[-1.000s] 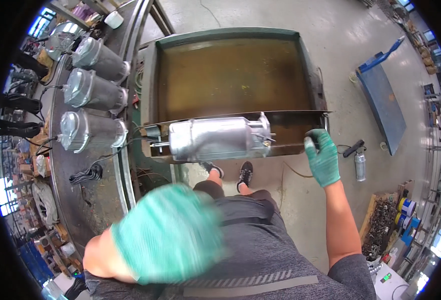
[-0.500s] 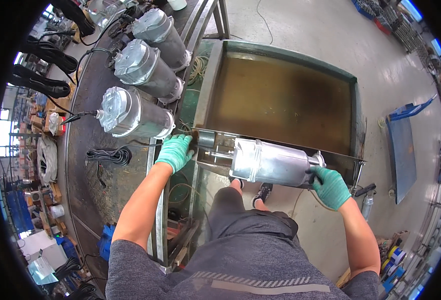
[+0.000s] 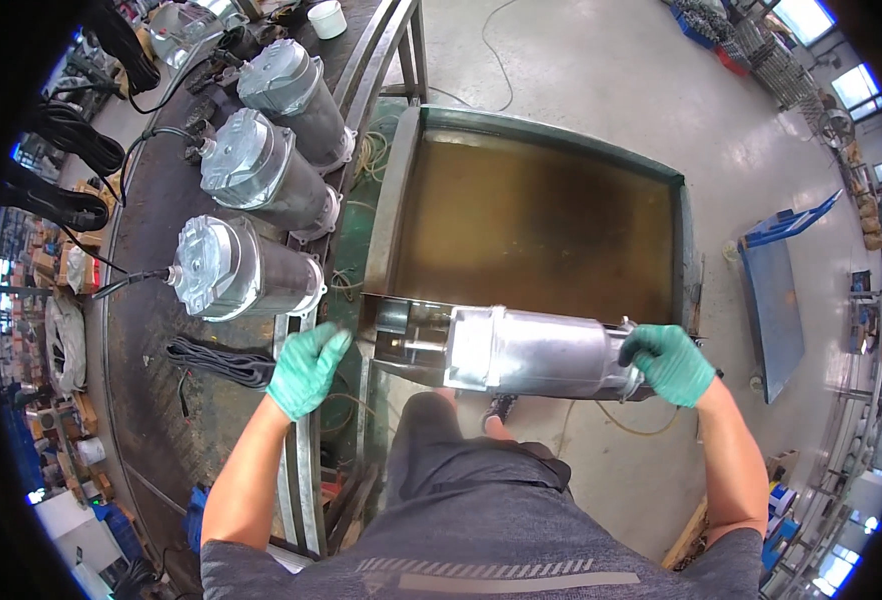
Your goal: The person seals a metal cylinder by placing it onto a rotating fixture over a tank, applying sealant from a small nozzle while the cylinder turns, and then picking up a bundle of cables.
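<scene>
We wore green gloves on both hands. Our right hand (image 3: 669, 362) was closed around the right end of a shiny silver metal cylinder (image 3: 536, 350), which lay on its side across the near rim of a green metal tank of brown liquid (image 3: 536, 235), stretching from that hand towards our left. Our left hand (image 3: 306, 368) was open with fingers spread, holding nothing, resting near a metal rail just left of the cylinder. Beyond the left hand, three grey cylindrical motors (image 3: 241, 268) lay on a dark surface (image 3: 151, 230), with a coiled black cable (image 3: 223, 360) just beside that hand.
</scene>
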A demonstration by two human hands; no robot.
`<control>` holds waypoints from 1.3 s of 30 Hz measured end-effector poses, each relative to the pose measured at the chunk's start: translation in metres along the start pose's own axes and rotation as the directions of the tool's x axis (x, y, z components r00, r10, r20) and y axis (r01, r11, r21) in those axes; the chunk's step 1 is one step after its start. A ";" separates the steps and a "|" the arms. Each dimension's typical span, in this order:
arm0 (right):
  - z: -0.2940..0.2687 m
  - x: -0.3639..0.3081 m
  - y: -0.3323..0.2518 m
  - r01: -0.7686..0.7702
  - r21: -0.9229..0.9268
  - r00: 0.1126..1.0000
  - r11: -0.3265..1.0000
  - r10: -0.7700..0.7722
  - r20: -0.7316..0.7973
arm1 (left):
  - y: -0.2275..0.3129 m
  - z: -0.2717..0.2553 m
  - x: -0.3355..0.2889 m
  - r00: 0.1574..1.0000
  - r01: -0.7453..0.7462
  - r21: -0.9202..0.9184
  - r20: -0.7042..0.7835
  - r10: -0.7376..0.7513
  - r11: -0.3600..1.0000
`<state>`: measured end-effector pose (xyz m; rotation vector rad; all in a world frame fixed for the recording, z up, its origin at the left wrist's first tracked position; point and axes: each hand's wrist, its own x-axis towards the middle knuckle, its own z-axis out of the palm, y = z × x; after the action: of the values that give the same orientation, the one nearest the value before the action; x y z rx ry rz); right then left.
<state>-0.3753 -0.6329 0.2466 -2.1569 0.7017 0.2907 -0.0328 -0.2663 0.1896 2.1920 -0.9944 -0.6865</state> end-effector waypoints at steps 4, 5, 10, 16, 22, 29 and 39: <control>-0.046 -0.016 -0.023 -0.146 0.003 0.979 0.989 0.145 -0.142 | 0.054 0.009 0.034 0.997 0.060 -0.361 -0.028 -0.075 0.931; -0.056 -0.021 -0.018 -0.120 0.024 0.973 0.993 0.122 -0.197 | 0.060 0.009 0.045 0.991 0.131 -0.440 0.054 -0.119 0.889; -0.086 0.005 -0.012 -0.133 -0.076 0.958 0.988 0.108 -0.265 | 0.011 0.035 0.082 0.986 0.008 0.215 0.163 -0.044 0.977; -0.062 0.090 0.020 -0.124 -0.172 0.980 0.977 0.094 -0.172 | 0.001 0.107 0.117 0.996 -0.011 0.192 -0.080 0.027 0.981; -0.011 0.144 0.063 -0.100 -0.150 0.991 0.984 0.085 -0.101 | -0.015 0.146 0.149 0.983 -0.120 0.310 -0.100 0.157 0.943; 0.034 0.177 0.122 -0.142 -0.053 0.976 0.988 0.131 -0.172 | -0.006 0.153 0.160 0.973 0.229 0.329 -0.115 -0.201 0.916; 0.047 0.189 0.155 -0.077 -0.117 0.978 0.990 0.052 -0.202 | 0.004 0.159 0.168 0.938 0.344 0.410 -0.122 -0.323 0.845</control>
<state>-0.3090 -0.7462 0.0351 -2.3064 0.8890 0.1573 -0.0436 -0.4529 0.0530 2.8004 -0.7959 -0.6032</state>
